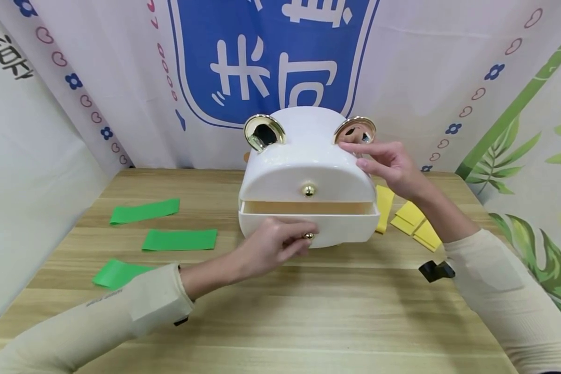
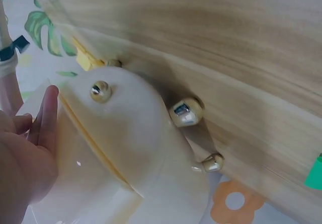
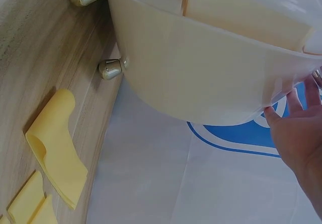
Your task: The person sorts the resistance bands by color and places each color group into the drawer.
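Observation:
A white rounded drawer box [image 1: 308,179] with two gold-rimmed eye shapes stands on the wooden table, its lower drawer [image 1: 262,224] pulled partly out. My left hand [image 1: 268,246] is at the front of that drawer, beside its gold knob [image 2: 100,91]. The left wrist view shows the fingers [image 2: 49,116] extended and a gap between them and the knob. My right hand [image 1: 395,169] rests its fingertips on the box's upper right side, next to the right gold eye [image 1: 355,131]; in the right wrist view the hand [image 3: 299,133] touches the box's edge with spread fingers.
Several green strips [image 1: 179,240] lie on the table [image 1: 308,322] left of the box. Several folded yellow pieces [image 1: 408,218] lie to its right, one close to the box [image 3: 58,143]. A printed curtain [image 1: 416,62] hangs behind.

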Demonstrator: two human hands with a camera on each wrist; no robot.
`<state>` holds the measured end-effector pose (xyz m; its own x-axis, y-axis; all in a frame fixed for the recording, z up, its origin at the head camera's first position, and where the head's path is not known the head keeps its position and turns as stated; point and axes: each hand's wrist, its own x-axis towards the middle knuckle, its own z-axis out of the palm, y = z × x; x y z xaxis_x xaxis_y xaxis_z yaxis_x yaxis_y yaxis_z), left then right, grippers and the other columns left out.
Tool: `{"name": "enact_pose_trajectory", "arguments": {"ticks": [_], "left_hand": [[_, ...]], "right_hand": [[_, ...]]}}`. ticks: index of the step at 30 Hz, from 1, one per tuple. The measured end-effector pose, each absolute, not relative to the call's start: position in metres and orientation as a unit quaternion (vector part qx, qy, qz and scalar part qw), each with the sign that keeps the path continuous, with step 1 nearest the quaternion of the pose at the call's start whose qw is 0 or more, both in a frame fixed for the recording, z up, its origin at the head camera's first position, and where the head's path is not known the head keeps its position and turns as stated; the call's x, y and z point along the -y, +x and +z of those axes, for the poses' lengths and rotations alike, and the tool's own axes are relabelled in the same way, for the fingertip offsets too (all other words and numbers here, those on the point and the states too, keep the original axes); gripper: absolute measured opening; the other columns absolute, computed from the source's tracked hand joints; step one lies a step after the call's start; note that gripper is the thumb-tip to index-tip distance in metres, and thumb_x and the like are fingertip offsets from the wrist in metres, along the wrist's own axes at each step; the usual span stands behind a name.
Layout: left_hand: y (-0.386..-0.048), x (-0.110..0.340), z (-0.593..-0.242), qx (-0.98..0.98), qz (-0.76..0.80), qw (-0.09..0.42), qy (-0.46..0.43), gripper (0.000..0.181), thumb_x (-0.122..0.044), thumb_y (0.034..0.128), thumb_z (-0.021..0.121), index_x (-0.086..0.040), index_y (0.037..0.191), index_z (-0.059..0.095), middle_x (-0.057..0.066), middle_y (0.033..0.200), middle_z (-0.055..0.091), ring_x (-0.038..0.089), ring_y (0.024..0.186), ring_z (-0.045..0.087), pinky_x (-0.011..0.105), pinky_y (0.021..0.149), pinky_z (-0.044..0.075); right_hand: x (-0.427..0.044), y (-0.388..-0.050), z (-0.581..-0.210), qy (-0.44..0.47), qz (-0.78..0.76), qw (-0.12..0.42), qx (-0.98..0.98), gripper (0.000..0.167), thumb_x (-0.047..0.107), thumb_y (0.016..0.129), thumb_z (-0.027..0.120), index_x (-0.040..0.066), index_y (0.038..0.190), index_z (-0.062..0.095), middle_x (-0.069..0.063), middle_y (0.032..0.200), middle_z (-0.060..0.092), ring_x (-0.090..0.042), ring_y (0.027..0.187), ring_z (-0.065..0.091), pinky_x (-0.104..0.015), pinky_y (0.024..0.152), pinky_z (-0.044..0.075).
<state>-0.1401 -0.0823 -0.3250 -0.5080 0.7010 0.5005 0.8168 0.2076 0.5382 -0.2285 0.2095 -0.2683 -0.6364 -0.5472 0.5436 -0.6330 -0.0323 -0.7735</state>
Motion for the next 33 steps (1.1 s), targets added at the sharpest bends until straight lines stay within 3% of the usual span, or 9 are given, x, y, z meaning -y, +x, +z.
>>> {"name": "enact_pose_trajectory", "arguments": {"ticks": [7, 13, 33], "left_hand": [[-0.120, 0.085, -0.323, 0.770, -0.387, 0.072, -0.503, 0.023, 0.009, 0.0941, 0.068, 0.003, 0.117, 0.071, 0.008, 0.091, 0.074, 0.008, 0.074, 0.068, 0.014, 0.073, 0.055], [-0.105, 0.087, -0.322, 0.766, -0.385, 0.059, -0.512, 0.027, 0.010, 0.0941, 0.067, 0.008, 0.121, 0.069, 0.017, 0.104, 0.076, 0.012, 0.080, 0.075, 0.012, 0.078, 0.055], [-0.089, 0.088, -0.316, 0.774, -0.364, 0.053, -0.516, 0.023, 0.003, 0.0943, 0.070, 0.003, 0.117, 0.068, 0.006, 0.090, 0.075, 0.004, 0.079, 0.068, 0.013, 0.073, 0.054]], "right_hand": [[-0.210, -0.230, -0.269, 0.429, 0.581, 0.036, 0.691, 0.038, -0.001, 0.099, 0.056, 0.009, 0.132, 0.071, -0.006, 0.125, 0.074, -0.019, 0.097, 0.074, -0.029, 0.073, 0.062], [-0.210, -0.229, -0.268, 0.430, 0.577, 0.042, 0.693, 0.037, -0.002, 0.099, 0.056, 0.002, 0.133, 0.069, -0.006, 0.125, 0.074, -0.019, 0.097, 0.074, -0.029, 0.072, 0.062], [-0.210, -0.229, -0.269, 0.432, 0.574, 0.044, 0.694, 0.037, -0.004, 0.097, 0.056, -0.002, 0.133, 0.067, -0.004, 0.126, 0.074, -0.017, 0.096, 0.074, -0.028, 0.073, 0.061]]}}
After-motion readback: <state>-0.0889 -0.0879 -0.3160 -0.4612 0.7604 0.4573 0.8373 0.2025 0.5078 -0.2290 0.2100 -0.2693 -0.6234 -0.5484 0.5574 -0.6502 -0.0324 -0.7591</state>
